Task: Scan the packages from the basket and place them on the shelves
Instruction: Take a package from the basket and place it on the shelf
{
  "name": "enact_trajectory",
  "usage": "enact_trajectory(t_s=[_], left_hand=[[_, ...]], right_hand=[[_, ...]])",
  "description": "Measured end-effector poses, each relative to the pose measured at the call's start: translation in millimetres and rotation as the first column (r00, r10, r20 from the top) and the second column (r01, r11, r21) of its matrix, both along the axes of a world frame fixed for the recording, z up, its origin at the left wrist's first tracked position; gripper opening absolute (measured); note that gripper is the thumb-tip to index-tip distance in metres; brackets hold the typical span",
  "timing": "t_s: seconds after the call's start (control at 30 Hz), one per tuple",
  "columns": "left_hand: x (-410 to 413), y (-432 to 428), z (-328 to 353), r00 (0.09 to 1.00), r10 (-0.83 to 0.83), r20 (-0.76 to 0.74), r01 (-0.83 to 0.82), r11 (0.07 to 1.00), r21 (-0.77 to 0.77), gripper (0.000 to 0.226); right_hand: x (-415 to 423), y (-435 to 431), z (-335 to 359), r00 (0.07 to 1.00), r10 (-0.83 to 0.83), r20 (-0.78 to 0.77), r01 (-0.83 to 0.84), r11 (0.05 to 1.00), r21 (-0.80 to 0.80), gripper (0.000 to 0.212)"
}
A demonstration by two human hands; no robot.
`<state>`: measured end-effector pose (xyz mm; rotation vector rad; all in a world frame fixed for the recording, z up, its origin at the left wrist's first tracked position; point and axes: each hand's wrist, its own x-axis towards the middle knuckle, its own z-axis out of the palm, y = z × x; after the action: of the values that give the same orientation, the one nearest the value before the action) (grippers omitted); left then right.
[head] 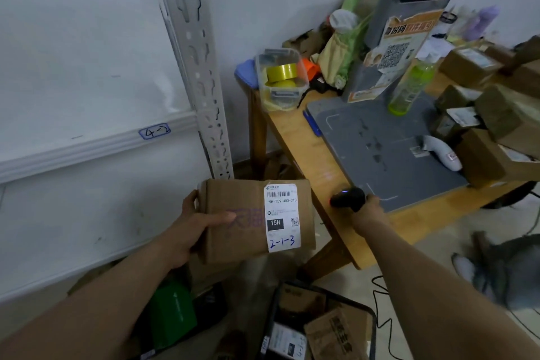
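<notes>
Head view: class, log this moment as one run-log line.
left hand holds cardboard package | label 2-1-3 facing up | right hand grips black scanner | basket holds more packages

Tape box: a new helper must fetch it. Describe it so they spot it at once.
Find the wooden table beside the white shelf post. At its far left corner sits a clear plastic box; unlike the brown cartons, it holds yellow tape rolls.

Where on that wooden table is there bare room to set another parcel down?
The middle of the grey mat is bare, between the green bottle and the white scanner. A bare strip of wooden table runs along the mat's left edge. Crowded: cardboard parcels stacked on the right, the tape tub and bags at the back.
</notes>
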<state>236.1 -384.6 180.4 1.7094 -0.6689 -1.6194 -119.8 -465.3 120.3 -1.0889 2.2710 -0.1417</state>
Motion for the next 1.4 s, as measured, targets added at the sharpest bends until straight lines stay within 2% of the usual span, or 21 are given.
enact_trajectory(t_s=[0.07,0.1,0.2,0.3,0.37,0.47,0.57,0.83,1.4], left_hand=[[0.8,-4.2,-2.9,1.0,0.006,0.01,-0.006,1.0,-0.003,0.158],[1.6,-5.1,-4.5,1.0,0.011,0.014,-0.011,1.0,-0.006,0.153],[6.7,-5.6,-9.9,0.998,0.041,0.037,-0.041,0.999,-0.011,0.137],[9.5,-0.9,-13.2,0.993,0.102,0.056,-0.1,0.995,-0.03,0.117],[10.0,5.4,-13.4,0.987,0.14,0.074,-0.136,0.989,-0.051,0.111],[8.8,18.2,-8.5,0.98,0.176,0.094,-0.17,0.983,-0.067,0.137],[7.8,33.1,-5.5,0.963,0.198,0.184,-0.183,0.979,-0.093,0.155],[-3.7,70.4,8.4,0.912,0.26,0.318,-0.227,0.964,-0.138,0.149],[6.5,79.7,13.1,0.927,0.227,0.298,-0.191,0.971,-0.145,0.152]], right_hand=[[-0.8,0.5,-0.5,0.999,0.033,-0.02,-0.033,0.999,-0.011,0.051],[0.3,2.0,1.6,0.999,0.047,0.017,-0.047,0.999,-0.005,0.046],[9.9,13.5,20.8,0.966,0.078,0.247,-0.097,0.993,0.066,0.027],[22.0,31.5,48.5,0.854,0.041,0.518,-0.083,0.995,0.058,0.018],[29.0,42.0,64.2,0.791,0.056,0.609,-0.107,0.993,0.048,0.016],[41.2,54.8,81.4,0.728,0.081,0.681,-0.128,0.992,0.019,0.03],[54.7,72.0,93.9,0.647,0.1,0.756,-0.113,0.993,-0.035,0.027],[73.0,111.2,115.1,0.568,0.058,0.821,0.009,0.997,-0.077,0.027],[92.0,115.2,123.4,0.594,0.122,0.795,-0.084,0.992,-0.09,0.025]])
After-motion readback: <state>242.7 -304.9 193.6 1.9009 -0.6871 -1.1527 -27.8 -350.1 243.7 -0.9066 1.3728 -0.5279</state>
